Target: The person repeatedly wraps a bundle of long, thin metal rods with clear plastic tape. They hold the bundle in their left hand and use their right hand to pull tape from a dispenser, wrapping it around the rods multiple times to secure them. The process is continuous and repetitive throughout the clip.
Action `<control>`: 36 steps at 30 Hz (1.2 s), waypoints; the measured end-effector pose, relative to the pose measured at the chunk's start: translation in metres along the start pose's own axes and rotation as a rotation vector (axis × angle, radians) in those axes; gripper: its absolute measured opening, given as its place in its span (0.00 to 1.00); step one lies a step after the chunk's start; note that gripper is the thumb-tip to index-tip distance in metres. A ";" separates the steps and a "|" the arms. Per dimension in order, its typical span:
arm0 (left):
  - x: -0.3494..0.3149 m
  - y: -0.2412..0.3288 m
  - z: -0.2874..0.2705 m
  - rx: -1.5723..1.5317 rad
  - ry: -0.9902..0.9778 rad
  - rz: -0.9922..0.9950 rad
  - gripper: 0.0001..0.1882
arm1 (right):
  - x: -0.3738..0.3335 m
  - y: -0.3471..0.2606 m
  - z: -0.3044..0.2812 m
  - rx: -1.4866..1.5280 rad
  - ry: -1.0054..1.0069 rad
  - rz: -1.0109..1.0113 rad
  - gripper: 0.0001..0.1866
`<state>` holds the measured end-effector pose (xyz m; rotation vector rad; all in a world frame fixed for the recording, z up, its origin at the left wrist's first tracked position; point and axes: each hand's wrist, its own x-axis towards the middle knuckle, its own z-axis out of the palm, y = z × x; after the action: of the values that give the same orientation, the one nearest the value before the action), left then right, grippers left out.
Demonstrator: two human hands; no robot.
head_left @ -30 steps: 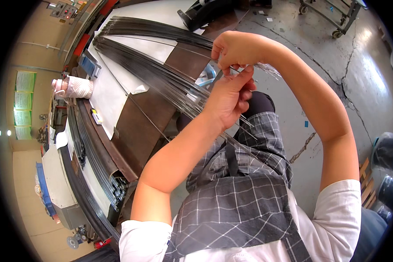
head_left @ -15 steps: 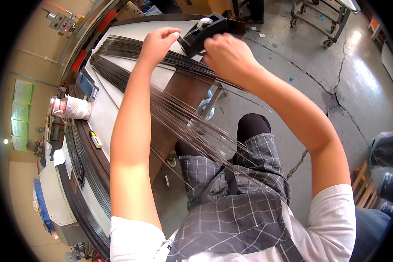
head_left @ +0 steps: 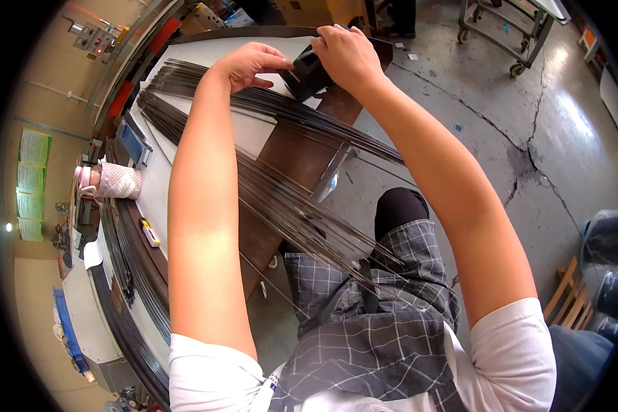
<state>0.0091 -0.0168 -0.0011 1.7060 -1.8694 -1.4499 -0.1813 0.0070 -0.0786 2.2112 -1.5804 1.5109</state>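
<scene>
A black tape dispenser (head_left: pixel 306 74) stands at the far end of the white-topped table (head_left: pixel 159 180). My right hand (head_left: pixel 347 53) lies over its top and grips it. My left hand (head_left: pixel 248 63) is just left of it, thumb and forefinger pinched at the dispenser's near end; the tape itself is too small to make out. A long bundle of thin dark metal rods (head_left: pixel 288 209) runs from the table's far left, under both forearms, down onto my checked apron (head_left: pixel 364 329). A second bundle (head_left: pixel 302 117) lies closer to the dispenser.
A white-wrapped cup (head_left: pixel 120 182), a blue box (head_left: pixel 134 141) and a small yellow-and-black item (head_left: pixel 150 232) sit on the table's left side. More dark rods (head_left: pixel 120 254) line the left edge. A wheeled cart (head_left: pixel 508 27) stands on cracked concrete; a wooden pallet (head_left: pixel 573 299) is at right.
Both hands left the rods near my chest and stretched out to the far end of the table. The right hand now covers the dispenser and the left has closed in beside it.
</scene>
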 end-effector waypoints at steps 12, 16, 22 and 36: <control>-0.019 -0.009 0.000 0.132 0.091 -0.072 0.11 | 0.001 -0.005 0.002 -0.121 -0.027 0.004 0.14; -0.019 -0.018 0.014 0.242 0.265 -0.079 0.10 | 0.001 -0.008 0.004 -0.147 -0.031 0.014 0.14; -0.019 -0.044 0.021 0.530 0.544 -0.006 0.10 | 0.003 -0.012 -0.006 -0.167 -0.001 -0.017 0.18; -0.156 -0.069 0.075 -0.356 0.670 0.263 0.09 | -0.058 -0.131 -0.009 -0.069 -0.938 -0.254 0.10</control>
<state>0.0452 0.1647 -0.0229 1.4545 -1.3166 -0.8832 -0.0911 0.1165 -0.0533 3.1226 -1.3257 0.3100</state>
